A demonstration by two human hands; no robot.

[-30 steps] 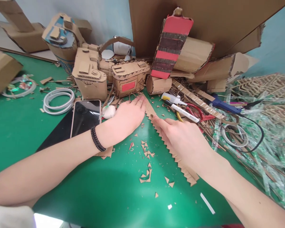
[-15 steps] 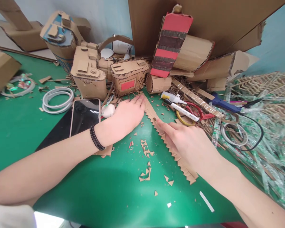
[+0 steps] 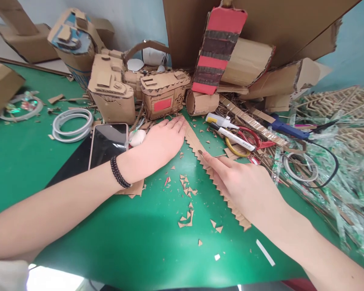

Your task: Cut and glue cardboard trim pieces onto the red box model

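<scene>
Head cam, green cutting-mat table (image 3: pixel 133 242).

Long brown cardboard strip w/ zigzag (sawtooth) cut edge (image 3: pixel 197 146) lies flat on mat, running diagonally from centre-back, just in front of the cardboard models, toward near right; its lower part is hidden under the R hand and comes out again near the R wrist.

L hand (image 3: pixel 162 141): open, flat, palm down, fingers together, fingertips pressing the far end of the strip. Grips nothing. Black bead bracelet (image 3: pixel 118 173) on L wrist.

R hand (image 3: pixel 245 184): lies over the mid part of the strip, fingers loosely curled, index finger extended along the strip w/ tip on the card. Something small and dark at the fingertip; cannot tell whether it is a blade or a tool, nor whether the hand grips anything.

Around:
- small brown triangular cardboard offcuts (image 3: pixel 186 190) scattered on mat between the two forearms.
- black-screen smartphone (image 3: pixel 107 139) just L of L hand, white egg-shaped object (image 3: pixel 137 137) between phone and hand.
- white coiled cable ring (image 3: pixel 73 124) further L.
- cardboard camera-shaped model w/ red panel (image 3: pixel 164 95) right behind L fingertips; taller cardboard models beside it.
- white marker pen (image 3: pixel 233 138) and red-handled scissors (image 3: pixel 255 139) near R of strip, apart from it.
- blue glue gun (image 3: pixel 286 130) w/ black cord further R, among clear plastic scraps.
</scene>
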